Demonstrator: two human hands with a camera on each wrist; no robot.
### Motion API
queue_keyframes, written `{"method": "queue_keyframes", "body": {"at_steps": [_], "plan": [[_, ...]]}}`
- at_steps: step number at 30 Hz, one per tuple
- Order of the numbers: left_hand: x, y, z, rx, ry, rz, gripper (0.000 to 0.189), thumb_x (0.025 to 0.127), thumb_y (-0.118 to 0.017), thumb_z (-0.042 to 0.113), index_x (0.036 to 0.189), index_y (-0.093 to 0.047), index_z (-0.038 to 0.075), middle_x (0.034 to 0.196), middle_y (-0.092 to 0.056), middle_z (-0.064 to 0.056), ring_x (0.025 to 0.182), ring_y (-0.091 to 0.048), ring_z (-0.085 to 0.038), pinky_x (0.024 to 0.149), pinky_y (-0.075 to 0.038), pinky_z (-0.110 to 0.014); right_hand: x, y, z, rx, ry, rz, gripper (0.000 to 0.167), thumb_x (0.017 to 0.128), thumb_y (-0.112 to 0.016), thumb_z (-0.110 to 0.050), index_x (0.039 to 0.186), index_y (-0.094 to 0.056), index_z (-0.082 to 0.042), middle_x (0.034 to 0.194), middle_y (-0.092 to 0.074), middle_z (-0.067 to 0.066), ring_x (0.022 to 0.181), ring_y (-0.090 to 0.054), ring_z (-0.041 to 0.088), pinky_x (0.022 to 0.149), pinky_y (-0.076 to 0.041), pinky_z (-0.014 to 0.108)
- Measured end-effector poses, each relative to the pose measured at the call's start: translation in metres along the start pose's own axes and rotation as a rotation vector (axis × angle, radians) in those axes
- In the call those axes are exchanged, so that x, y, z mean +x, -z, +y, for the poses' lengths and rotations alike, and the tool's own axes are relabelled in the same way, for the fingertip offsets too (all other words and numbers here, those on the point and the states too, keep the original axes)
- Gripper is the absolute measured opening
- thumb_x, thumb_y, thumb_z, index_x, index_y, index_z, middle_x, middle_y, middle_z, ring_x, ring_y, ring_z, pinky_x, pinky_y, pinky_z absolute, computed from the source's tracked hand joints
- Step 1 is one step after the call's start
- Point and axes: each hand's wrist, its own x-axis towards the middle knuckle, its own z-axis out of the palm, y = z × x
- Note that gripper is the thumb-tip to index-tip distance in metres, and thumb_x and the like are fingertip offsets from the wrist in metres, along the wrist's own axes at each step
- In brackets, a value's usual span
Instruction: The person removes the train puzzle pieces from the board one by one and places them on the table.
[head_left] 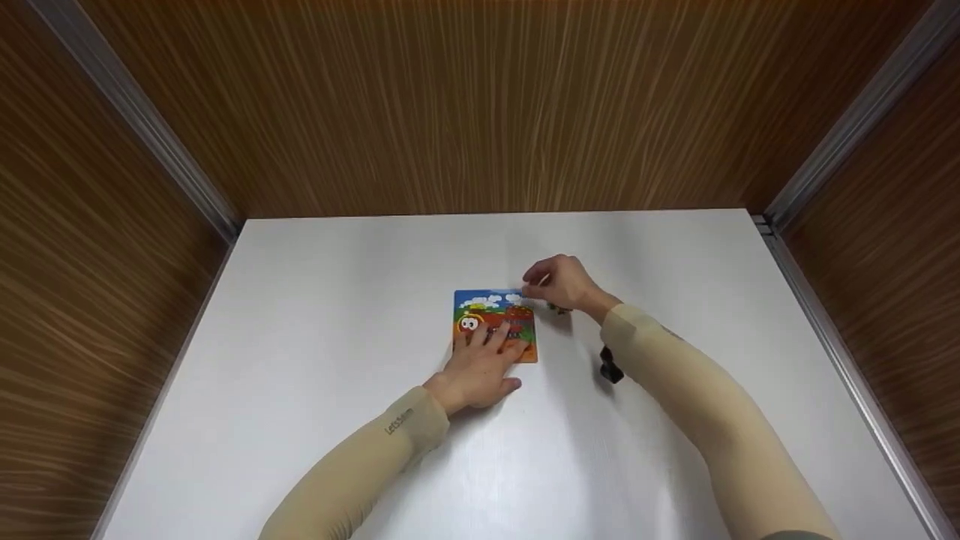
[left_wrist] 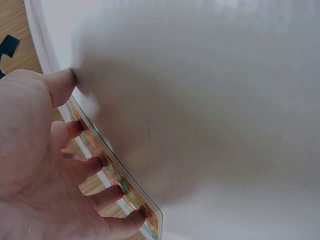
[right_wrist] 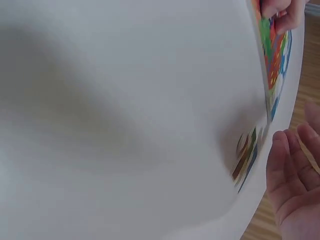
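Beyond the picture board (head_left: 491, 300), wood-grain wall (head_left: 495, 112).

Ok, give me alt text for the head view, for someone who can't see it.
A person's left hand rests, fingers spread, on a brightly printed cartoon board on a white table, while the right hand is at the board's far right corner. A small dark object sits by the right forearm; wood-grain walls rise on three sides.

Brown wood-grain panels (head_left: 480, 105) surround a white tabletop (head_left: 337, 300) on three sides.
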Motion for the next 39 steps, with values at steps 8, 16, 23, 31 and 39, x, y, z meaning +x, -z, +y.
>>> {"method": "queue_keyframes", "body": {"at_steps": [8,16,23,31,39], "plan": [[0.000,0.000,0.001,0.011,-0.001,0.001,0.071,0.113,-0.059,0.056,0.177,-0.037,0.033,0.191,-0.022,-0.009,0.175,-0.019,-0.044,0.136,-0.024,-0.077,0.011,-0.017,-0.012,0.030,0.013,-0.061,0.037,0.099,-0.087,-0.020,0.134,-0.081,-0.007,0.130,-0.082,0.013,0.116,-0.074,0.031,0.106,-0.063,0.048],[0.001,-0.002,0.001,0.029,-0.001,-0.003,0.072,0.113,-0.059,0.057,0.177,-0.036,0.033,0.191,-0.021,-0.007,0.176,-0.019,-0.043,0.137,-0.021,-0.077,0.020,-0.030,-0.018,-0.028,0.040,-0.074,0.037,0.095,-0.091,-0.019,0.129,-0.083,-0.006,0.124,-0.082,0.014,0.112,-0.072,0.029,0.105,-0.060,0.047],[0.000,-0.002,0.001,0.053,-0.010,0.013,0.071,0.113,-0.058,0.057,0.176,-0.039,0.032,0.190,-0.024,-0.008,0.174,-0.021,-0.042,0.137,-0.023,-0.076,0.024,-0.035,-0.022,-0.108,0.034,-0.084,0.032,0.095,-0.092,-0.022,0.123,-0.085,-0.007,0.117,-0.080,0.013,0.108,-0.068,0.027,0.103,-0.057,0.044],[-0.002,-0.003,-0.001,0.063,-0.031,0.030,0.069,0.114,-0.057,0.056,0.176,-0.040,0.030,0.189,-0.026,-0.011,0.174,-0.022,-0.043,0.135,-0.026,-0.077,0.025,-0.038,-0.026,-0.132,0.025,-0.084,0.032,0.091,-0.095,-0.023,0.117,-0.084,-0.006,0.111,-0.078,0.012,0.103,-0.065,0.024,0.097,-0.055,0.040],[-0.001,-0.002,-0.002,0.044,-0.032,0.032,0.070,0.114,-0.058,0.055,0.176,-0.039,0.030,0.189,-0.025,-0.011,0.175,-0.020,-0.043,0.135,-0.027,-0.076,0.026,-0.040,-0.024,0.025,-0.016,-0.061,0.025,0.095,-0.090,-0.016,0.118,-0.083,-0.011,0.117,-0.081,0.012,0.109,-0.069,0.026,0.104,-0.059,0.044]]}}
